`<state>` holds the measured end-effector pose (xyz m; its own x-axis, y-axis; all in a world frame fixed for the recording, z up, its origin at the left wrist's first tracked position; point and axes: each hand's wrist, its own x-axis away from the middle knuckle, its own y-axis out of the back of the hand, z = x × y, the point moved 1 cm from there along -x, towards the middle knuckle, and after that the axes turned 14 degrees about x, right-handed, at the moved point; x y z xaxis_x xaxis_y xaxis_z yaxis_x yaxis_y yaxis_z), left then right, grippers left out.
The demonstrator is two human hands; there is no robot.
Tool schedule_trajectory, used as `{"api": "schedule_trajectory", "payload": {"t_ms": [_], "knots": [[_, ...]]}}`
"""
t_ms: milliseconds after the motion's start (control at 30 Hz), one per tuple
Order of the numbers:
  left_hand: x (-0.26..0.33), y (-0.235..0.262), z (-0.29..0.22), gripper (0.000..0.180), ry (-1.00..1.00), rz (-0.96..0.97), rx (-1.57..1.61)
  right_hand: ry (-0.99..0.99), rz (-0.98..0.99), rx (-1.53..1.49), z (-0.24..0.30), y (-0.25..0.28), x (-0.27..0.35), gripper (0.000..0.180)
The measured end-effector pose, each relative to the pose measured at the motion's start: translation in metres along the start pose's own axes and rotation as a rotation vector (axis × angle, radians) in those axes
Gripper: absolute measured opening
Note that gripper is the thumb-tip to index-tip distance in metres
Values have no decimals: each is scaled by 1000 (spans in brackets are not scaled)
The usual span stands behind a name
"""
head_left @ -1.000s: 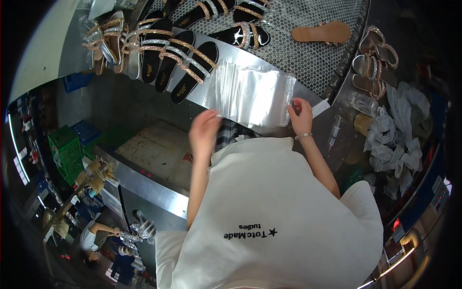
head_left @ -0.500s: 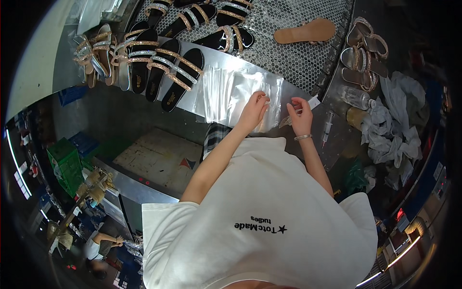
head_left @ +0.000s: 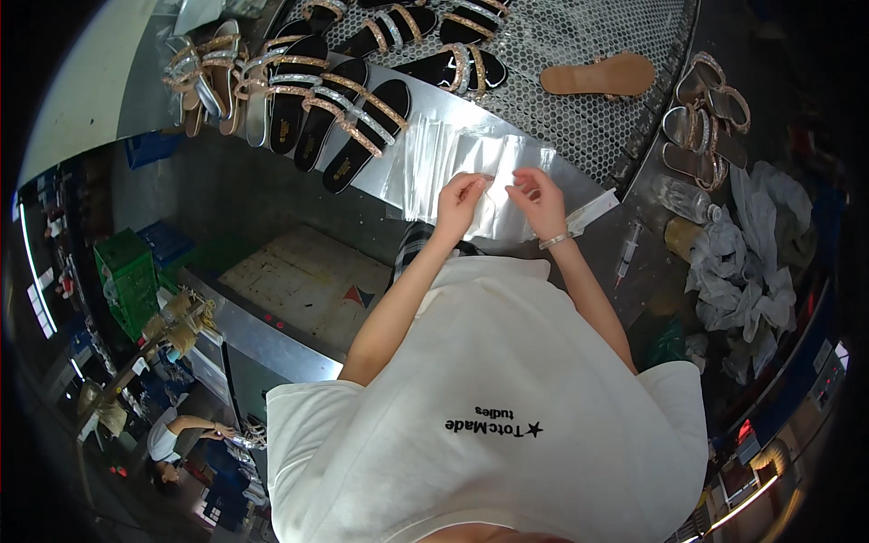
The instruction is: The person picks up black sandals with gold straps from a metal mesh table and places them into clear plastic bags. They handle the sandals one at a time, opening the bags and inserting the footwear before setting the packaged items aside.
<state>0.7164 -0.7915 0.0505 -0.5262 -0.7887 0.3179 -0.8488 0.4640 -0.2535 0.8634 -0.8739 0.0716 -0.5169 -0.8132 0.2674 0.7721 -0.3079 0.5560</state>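
Observation:
Clear plastic bags [head_left: 425, 167] lie in an overlapping layer on the metal ledge in front of me. Over them my left hand [head_left: 460, 206] is closed in a pinch, thumb against fingertips; whatever is between them is too small to make out. Facing it, just to the right, my right hand [head_left: 540, 208] has bent fingers, with a gap between thumb and forefinger and nothing visible in it. A bracelet circles that wrist. Beside the right hand, a white paper strip [head_left: 593, 211] rests at the ledge's right end.
Black strappy sandals [head_left: 367, 136] with glittery bands line the ledge on the left; more lie on the perforated surface [head_left: 543, 32] beyond, with one sandal [head_left: 597, 75] sole up. At right are stacked sandals [head_left: 701, 127], a syringe [head_left: 627, 253], a plastic bottle [head_left: 683, 199] and crumpled plastic [head_left: 747, 262].
My right hand has moved left over the bags, close to my left hand. The left hand has shifted slightly left and its fingers now pinch. More of the white strip shows.

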Motion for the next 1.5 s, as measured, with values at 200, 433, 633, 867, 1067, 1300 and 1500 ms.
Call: {"api": "schedule_trajectory", "payload": {"t_ms": [200, 433, 633, 867, 1067, 1300, 1500], "knots": [[9, 27, -16, 23, 286, 14, 462, 107, 154, -44, 31, -37, -12, 25], [16, 52, -46, 23, 328, -27, 263, 172, 155, -6, 43, -48, -10, 15], [20, 60, -45, 17, 217, -283, 218, 42, 123, -30, 33, -49, 1, 17], [18, 64, -49, 20, 361, -98, 375, 94, 184, -202, 56, -64, 4, 18], [21, 78, -51, 11, 271, -191, 428, -89, -4, -79, 1, -44, 7, 13], [19, 92, -49, 13, 271, -201, 434, -72, -394, 247, -3, -24, 26, 28], [16, 90, -42, 23, 274, -56, 331, 313, -193, 193, 75, -40, 18, 25]]}}
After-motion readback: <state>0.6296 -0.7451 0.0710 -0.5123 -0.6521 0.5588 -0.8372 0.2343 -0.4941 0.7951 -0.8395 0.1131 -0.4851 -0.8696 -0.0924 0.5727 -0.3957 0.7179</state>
